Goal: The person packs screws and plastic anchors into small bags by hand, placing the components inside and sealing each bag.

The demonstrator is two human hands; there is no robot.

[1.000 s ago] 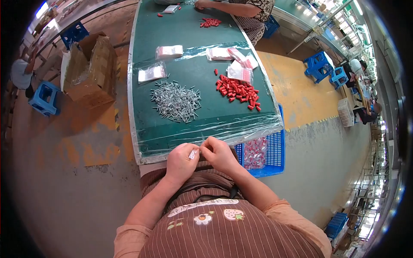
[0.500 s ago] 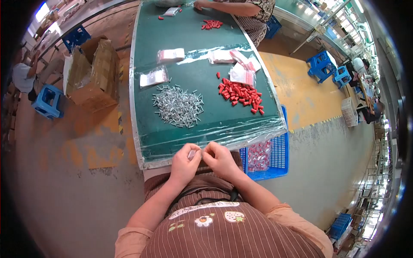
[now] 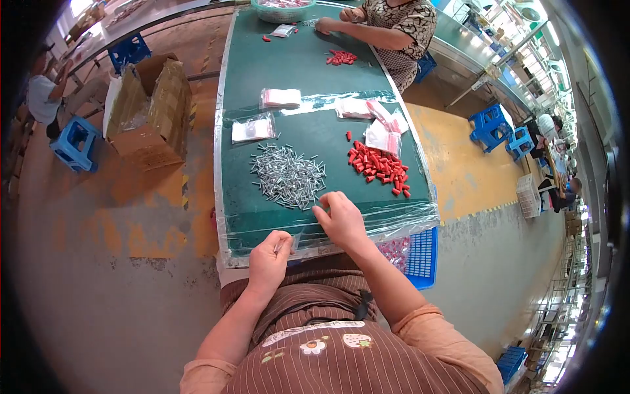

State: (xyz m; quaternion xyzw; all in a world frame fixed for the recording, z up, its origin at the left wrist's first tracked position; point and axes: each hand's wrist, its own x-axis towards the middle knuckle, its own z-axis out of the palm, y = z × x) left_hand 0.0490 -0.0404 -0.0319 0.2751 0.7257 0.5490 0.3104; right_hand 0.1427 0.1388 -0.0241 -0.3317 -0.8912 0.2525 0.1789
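My left hand is closed at the table's near edge, pinching a small clear bag. My right hand is over the green table, at the near right side of a pile of silver metal pins. Its fingers are curled, and whether anything sits between the fingertips is too small to tell. Right of the pins lies a heap of red plastic caps. Behind both piles are stacks of clear bags, two at the left and several overlapping at the right.
Across the table, a person's hands are near a smaller red pile and a bowl. A blue basket is below the right edge. An open carton and blue stools stand at the left.
My right hand has parted from my left and moved forward to the edge of the pin pile. My left hand has moved slightly left with the small bag. The view has shifted.
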